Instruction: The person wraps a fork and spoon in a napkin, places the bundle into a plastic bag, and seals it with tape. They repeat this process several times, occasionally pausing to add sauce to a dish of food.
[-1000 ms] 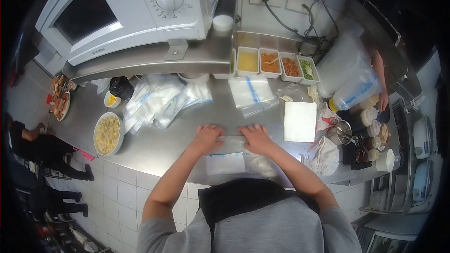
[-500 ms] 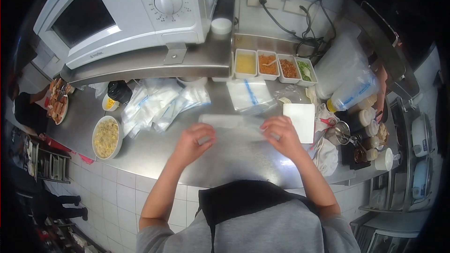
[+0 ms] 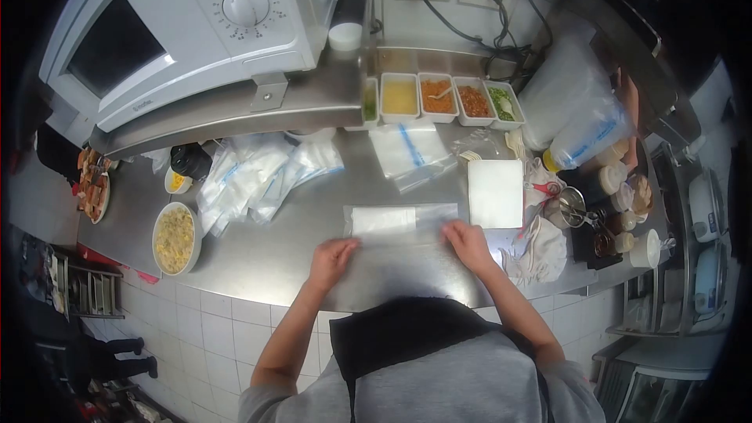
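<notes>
Hands (image 3: 330, 263) pinch a clear bag (image 3: 435, 225) at both ends; brand lettering (image 3: 142, 104) on the microwave (image 3: 184, 23) is blurred.

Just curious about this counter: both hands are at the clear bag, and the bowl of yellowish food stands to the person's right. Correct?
No: the head view shows the bowl to the person's left; left hand and right hand are at the bag.

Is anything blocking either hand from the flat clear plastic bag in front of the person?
Nothing visible does. The left hand and right hand are at the near corners of the clear plastic bag and appear to pinch it. The white rectangular item lies to the bag's right, not between.
</notes>
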The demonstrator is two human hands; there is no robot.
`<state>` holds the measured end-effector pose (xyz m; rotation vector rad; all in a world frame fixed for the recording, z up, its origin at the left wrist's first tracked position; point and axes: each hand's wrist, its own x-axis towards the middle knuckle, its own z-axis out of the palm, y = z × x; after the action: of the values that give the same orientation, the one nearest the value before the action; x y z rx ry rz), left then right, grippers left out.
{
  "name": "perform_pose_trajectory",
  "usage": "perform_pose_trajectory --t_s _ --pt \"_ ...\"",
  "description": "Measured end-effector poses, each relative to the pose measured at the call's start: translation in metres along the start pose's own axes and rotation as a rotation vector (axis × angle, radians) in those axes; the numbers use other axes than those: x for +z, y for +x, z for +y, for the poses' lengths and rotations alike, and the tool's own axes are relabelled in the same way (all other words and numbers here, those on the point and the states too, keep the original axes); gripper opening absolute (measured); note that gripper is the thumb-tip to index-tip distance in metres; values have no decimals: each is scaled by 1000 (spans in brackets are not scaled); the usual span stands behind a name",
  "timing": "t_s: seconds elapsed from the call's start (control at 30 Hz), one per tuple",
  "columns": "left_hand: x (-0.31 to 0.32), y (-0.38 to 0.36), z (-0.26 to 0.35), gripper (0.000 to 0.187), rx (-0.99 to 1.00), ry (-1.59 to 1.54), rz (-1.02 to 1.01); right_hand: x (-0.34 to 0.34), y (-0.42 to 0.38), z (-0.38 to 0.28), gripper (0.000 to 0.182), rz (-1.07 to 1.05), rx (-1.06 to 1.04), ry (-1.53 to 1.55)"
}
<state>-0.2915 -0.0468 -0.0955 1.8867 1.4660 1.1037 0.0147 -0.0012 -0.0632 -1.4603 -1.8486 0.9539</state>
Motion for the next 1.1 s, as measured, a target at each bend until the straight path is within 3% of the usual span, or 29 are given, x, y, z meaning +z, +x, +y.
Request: perform_pose_trajectory --t_s 0.07,0.13,0.2,0.47,0.53,0.57,0.63,0.67,0.73,0.77,0.83,0.9,0.93,1.0,1.1 --pt "7 15 0 11 -5 43 71 15 17 6 22 103 5 -156" --pt "15 30 4 14 -166 21 159 25 29 8 21 206 15 -311" --pt "21 40 7 15 -182 55 199 31 36 8 20 280 -13 -629" --pt "27 55 -1 16 -137 318 279 38 36 27 12 357 -77 -691" --pt "23 58 15 15 -356 327 255 39 36 28 14 372 -74 -687" --pt "24 57 14 15 -340 329 241 38 36 25 18 347 -54 -703" --pt "24 56 10 20 -27 505 349 34 37 19 26 338 -19 -714" --pt "28 59 12 20 -14 505 337 31 37 16 27 264 19 -715" --pt "46 60 25 37 452 418 -217 28 34 9 28 184 61 -709" --pt "56 59 34 37 455 423 -222 27 33 4 30 233 76 -689" --pt "74 63 47 56 276 663 -321 28 36 -6 32 295 96 -663" --pt "77 67 45 61 253 694 -386 38 29 -17 51 312 -123 -634" --pt "79 67 43 67 214 725 -447 50 22 -19 51 319 -107 -636" --pt "82 66 38 67 239 771 -461 75 12 -19 68 23 -301 -277" --pt "80 69 39 67 237 806 -464 72 16 -9 78 -36 -108 -309"
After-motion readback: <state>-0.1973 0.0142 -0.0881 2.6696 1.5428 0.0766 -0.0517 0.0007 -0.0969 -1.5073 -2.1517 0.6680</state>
